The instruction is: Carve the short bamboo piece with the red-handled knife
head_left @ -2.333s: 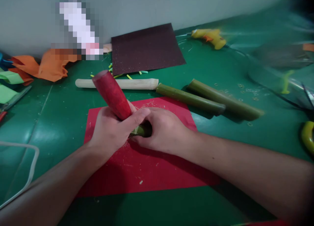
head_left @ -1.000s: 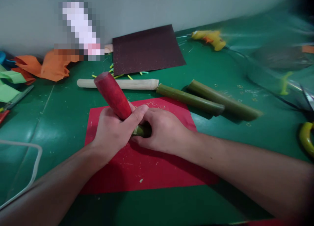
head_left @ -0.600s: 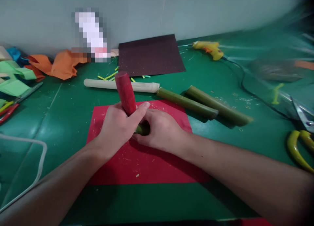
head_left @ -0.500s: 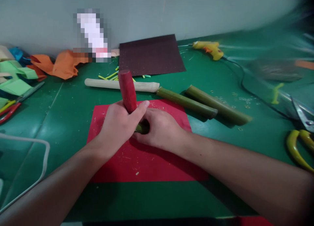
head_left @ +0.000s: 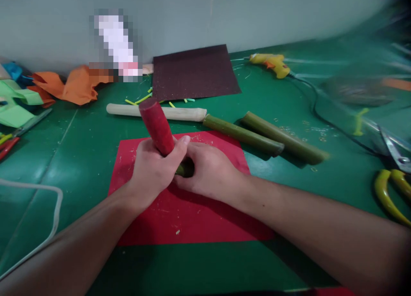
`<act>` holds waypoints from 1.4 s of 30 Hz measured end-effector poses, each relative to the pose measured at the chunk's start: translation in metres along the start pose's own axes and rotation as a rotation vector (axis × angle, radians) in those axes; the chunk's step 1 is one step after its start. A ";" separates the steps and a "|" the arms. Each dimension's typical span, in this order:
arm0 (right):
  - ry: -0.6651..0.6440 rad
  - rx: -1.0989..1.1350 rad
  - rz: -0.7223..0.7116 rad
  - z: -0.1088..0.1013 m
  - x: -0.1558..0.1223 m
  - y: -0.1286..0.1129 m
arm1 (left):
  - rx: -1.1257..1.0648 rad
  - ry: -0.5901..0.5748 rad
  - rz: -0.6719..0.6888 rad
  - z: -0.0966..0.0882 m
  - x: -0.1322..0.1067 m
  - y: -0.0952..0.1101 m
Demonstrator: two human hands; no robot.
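Observation:
My left hand (head_left: pixel 152 167) is wrapped round a thick red handle (head_left: pixel 157 127), which leans to the left and sticks up out of the fist. The lower part of that tool is hidden by my fingers. Close against it, my right hand (head_left: pixel 208 169) grips a short green bamboo tube (head_left: pixel 185 168); only a bit of it shows between the two hands. Both hands are over a red sheet (head_left: pixel 160 221) strewn with small pale shavings. Just beyond lie a pale peeled stick (head_left: pixel 183 113) and two green bamboo pieces (head_left: pixel 244 134).
A dark brown sheet (head_left: pixel 195 73) lies at the back by the wall. To the right are a yellow glue gun (head_left: pixel 272 64) with its cord and yellow-handled scissors (head_left: pixel 385 193). On the left sit crumpled orange paper (head_left: pixel 77 86), green paper (head_left: pixel 16 114) and a white cable (head_left: pixel 58 206).
The red handle has tipped further left, its top end moving left and slightly down. Both hands keep their holds, and the whole view has shifted a little.

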State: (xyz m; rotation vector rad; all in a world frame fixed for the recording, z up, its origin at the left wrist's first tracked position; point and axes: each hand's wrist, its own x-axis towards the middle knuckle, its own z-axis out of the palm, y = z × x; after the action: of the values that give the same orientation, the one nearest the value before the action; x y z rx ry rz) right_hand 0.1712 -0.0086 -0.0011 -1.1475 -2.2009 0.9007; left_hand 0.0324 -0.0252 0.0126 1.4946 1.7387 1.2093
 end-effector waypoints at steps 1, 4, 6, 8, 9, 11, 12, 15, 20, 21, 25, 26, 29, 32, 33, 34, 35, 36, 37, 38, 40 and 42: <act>0.003 0.001 -0.004 0.000 0.000 0.000 | -0.002 -0.004 0.006 0.000 -0.001 0.000; -0.002 0.011 -0.011 0.001 -0.001 0.001 | -0.020 -0.023 -0.021 -0.002 0.000 0.001; -0.010 0.012 -0.015 0.002 -0.001 0.002 | -0.034 -0.042 -0.050 -0.003 0.001 0.003; -0.008 0.005 -0.026 0.003 -0.002 0.002 | -0.037 -0.056 -0.073 -0.004 0.002 0.004; -0.005 0.002 -0.030 0.003 -0.002 0.003 | -0.036 -0.064 -0.082 -0.005 0.002 0.005; -0.001 0.002 -0.037 0.003 -0.001 0.003 | -0.028 -0.082 -0.097 -0.005 0.001 0.005; -0.002 0.006 -0.035 0.003 -0.001 0.003 | -0.033 -0.079 -0.100 -0.005 0.001 0.004; -0.007 0.011 0.005 0.002 0.000 0.003 | -0.089 -0.032 -0.093 -0.004 0.001 0.002; -0.009 0.003 0.030 0.001 0.001 0.002 | -0.067 0.018 -0.076 -0.002 0.002 0.002; -0.004 0.003 0.021 0.002 0.001 0.002 | -0.054 0.018 -0.072 -0.002 0.002 0.002; 0.009 0.002 0.005 0.002 0.000 0.003 | -0.047 0.004 -0.070 -0.002 0.002 0.004; 0.010 0.000 0.009 0.003 0.000 0.004 | -0.048 0.003 -0.071 -0.002 0.001 0.005; 0.006 -0.006 0.012 0.003 0.000 0.004 | -0.046 -0.011 -0.078 -0.003 0.001 0.005; -0.006 -0.032 -0.001 0.003 -0.001 0.003 | -0.042 -0.057 -0.095 -0.005 0.002 0.004; -0.009 -0.039 -0.007 0.003 -0.001 0.003 | -0.048 -0.071 -0.100 -0.005 0.002 0.004; -0.010 -0.046 -0.013 0.002 -0.001 0.003 | -0.059 -0.088 -0.104 -0.006 0.003 0.002; -0.011 -0.047 -0.017 0.002 -0.002 0.002 | -0.073 -0.108 -0.108 -0.007 0.003 0.001; -0.015 -0.045 -0.019 0.002 -0.002 0.002 | -0.091 -0.129 -0.111 -0.008 0.003 -0.001; -0.019 -0.042 -0.016 0.001 -0.002 0.001 | -0.109 -0.153 -0.114 -0.008 0.003 -0.002; -0.024 -0.039 -0.006 0.001 -0.001 0.001 | -0.127 -0.162 -0.112 -0.008 0.004 -0.003; -0.042 -0.032 0.023 0.000 -0.001 0.000 | -0.168 -0.135 -0.088 -0.008 0.004 -0.003; -0.055 -0.020 0.045 0.000 -0.001 0.000 | -0.182 -0.069 -0.059 -0.007 0.005 -0.002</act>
State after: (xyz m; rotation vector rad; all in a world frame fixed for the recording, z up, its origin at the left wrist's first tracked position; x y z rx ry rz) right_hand 0.1715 -0.0095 -0.0012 -1.1988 -2.2408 0.9420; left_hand 0.0247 -0.0224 0.0145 1.3533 1.5721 1.2350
